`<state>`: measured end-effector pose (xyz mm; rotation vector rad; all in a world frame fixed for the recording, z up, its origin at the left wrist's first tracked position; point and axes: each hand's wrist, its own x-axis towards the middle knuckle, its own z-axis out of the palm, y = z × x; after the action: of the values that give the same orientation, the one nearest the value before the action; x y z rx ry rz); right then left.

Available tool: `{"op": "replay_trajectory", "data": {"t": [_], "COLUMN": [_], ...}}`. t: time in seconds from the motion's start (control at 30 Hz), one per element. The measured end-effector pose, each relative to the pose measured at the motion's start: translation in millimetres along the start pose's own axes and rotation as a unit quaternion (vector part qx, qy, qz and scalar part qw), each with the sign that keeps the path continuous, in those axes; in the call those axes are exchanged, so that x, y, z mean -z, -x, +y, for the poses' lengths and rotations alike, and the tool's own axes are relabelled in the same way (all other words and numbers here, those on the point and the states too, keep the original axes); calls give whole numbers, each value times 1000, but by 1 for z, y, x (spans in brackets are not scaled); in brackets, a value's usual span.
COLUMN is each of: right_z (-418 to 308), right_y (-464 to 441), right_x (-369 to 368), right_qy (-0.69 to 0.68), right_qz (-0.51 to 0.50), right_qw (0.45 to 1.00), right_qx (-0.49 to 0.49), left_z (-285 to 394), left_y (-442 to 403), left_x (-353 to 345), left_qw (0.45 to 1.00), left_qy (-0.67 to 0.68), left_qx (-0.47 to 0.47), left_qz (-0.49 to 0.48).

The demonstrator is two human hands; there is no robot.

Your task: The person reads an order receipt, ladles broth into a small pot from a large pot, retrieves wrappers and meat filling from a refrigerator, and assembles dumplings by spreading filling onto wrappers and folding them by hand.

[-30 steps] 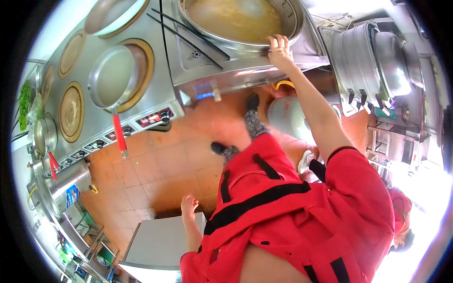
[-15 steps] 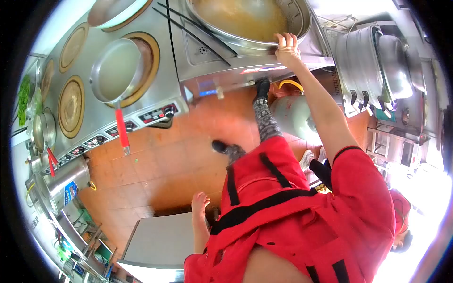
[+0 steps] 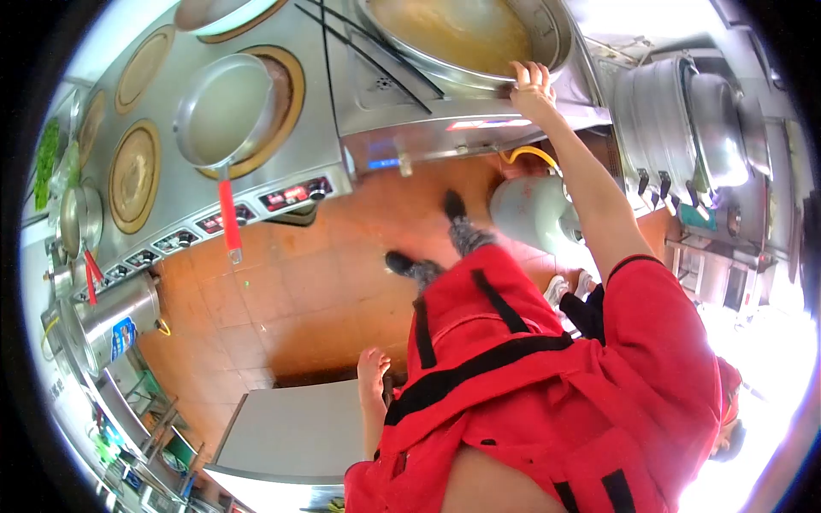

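The large steel pot [image 3: 554, 44] at the top holds cloudy yellowish liquid. My right hand [image 3: 534, 90] has its fingers hooked over the pot's near rim, closed on it. Lower down, my left hand [image 3: 374, 366] hangs near the grey-topped cabinet [image 3: 295, 427], its fingers loosely bent and nothing visible in them. Long black chopsticks [image 3: 376, 61] lie on the steel surface left of the pot. A red-handled pan [image 3: 224, 111] with pale contents rests partly over a round burner.
A gas cylinder [image 3: 534, 209] with a yellow hose [image 3: 530, 154] stands below the pot. Stacked metal pots [image 3: 676, 124] are at the right. Another person's shoes [image 3: 558, 291] and red clothing [image 3: 729, 393] show at the right. A large steel pot [image 3: 107, 329] is at the left.
The stove, pan and large pot have shifted slightly right and up in view. My forward foot has moved back from the stove. My right hand has stayed on the rim.
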<state>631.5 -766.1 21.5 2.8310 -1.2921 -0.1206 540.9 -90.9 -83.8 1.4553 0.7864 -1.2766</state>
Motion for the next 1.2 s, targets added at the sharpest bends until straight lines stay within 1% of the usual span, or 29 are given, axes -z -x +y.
{"op": "replay_trajectory", "data": {"t": [0.1,0.2,0.27,0.33,0.37,0.4,0.47,0.53,0.57,0.63,0.67,0.73,0.77,0.8,0.87,0.9,0.93,0.97,1.0,1.03,1.07,1.1,1.13,1.17,1.2], "right_z": [0,7,8,9,0,4,-2,2,1,11,4,-15,-51,-92,-141,-166,-202,-235,-267,-296,-325,-355,-384,-410,-443], "right_y": [2,-3,-2,-2,5,1,2,-2,2,6,11,20,32,58,97,113,135,153,172,191,211,228,247,266,292], "right_x": [-3,-13,-13,-16,1,-4,8,20,28,32,39,37,65,94,85,78,100,101,112,112,125,142,159,168,171], "right_qy": [2,5,-7,-6,-11,-14,-7,-10,-73,-177,-164,-290,-293,-281,-392,-337,-327,-318,-315,-345,-370,-356,-379,-368,-351], "right_qz": [18,43,54,71,38,34,-16,-66,-72,6,53,61,-102,-260,-362,-393,-414,-403,-429,-439,-424,-487,-560,-567,-580], "right_qw": [1000,999,998,997,999,999,1000,997,994,979,978,938,940,919,828,807,772,738,691,636,590,560,508,510,496], "right_qx": [5,24,35,42,27,25,10,42,37,104,119,182,143,94,171,285,353,438,490,533,579,567,534,533,543], "left_z": [-29,-28,-24,-35,-33,-31,-17,-29,-36,-27,-14,-8,-6,1,19,24,22,18,18,32,30,21,11,0,-5], "left_y": [-14,-10,-2,-10,-10,-8,11,5,1,28,30,31,33,37,52,56,56,54,51,68,61,56,53,45,47], "left_x": [7,-1,-8,-3,-2,-4,-14,-7,-8,-27,-35,-41,-43,-44,-50,-52,-48,-40,-32,-26,-14,-1,16,35,57], "left_qw": [999,1000,997,992,989,986,967,971,969,965,964,953,950,953,960,960,958,955,953,955,952,949,944,945,943], "left_qy": [35,27,55,104,120,137,198,155,155,178,186,228,243,226,188,144,151,158,163,145,160,173,189,156,176], "left_qx": [-30,-11,-43,-72,-70,-67,-127,-151,-163,-146,-139,-131,-124,-126,-129,-136,-138,-142,-147,-127,-132,-136,-140,-143,-128], "left_qz": [-5,1,27,28,46,67,96,103,98,128,132,150,152,156,162,196,201,206,209,227,226,225,231,248,251]}}
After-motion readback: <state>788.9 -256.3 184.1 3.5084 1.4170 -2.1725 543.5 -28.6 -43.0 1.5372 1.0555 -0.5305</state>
